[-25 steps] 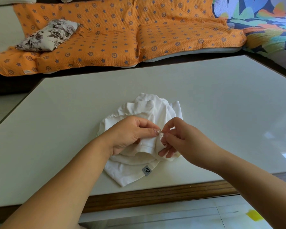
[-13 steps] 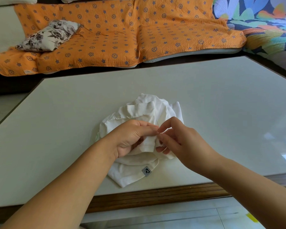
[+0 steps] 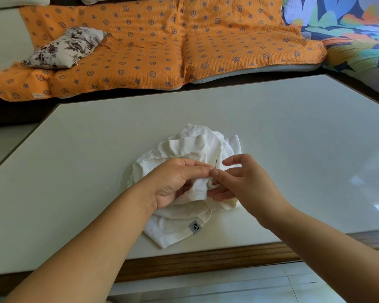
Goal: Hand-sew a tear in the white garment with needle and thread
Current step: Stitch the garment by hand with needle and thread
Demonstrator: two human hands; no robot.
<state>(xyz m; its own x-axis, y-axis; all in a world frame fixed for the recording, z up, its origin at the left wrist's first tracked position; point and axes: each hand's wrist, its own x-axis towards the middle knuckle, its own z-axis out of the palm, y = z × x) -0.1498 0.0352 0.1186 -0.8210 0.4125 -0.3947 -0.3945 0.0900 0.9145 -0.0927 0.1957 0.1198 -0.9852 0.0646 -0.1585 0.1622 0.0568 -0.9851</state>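
With left fingers pinching the garment fold and right fingers released, best regrasp needle at their 10 o'clock and pull straight.

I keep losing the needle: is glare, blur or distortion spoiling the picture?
Head view: sharp and evenly lit; window glare sits only at the right of the table, away from the work; the needle shows as a thin dark line against the white garment; the wide lens slightly bows the table edges.
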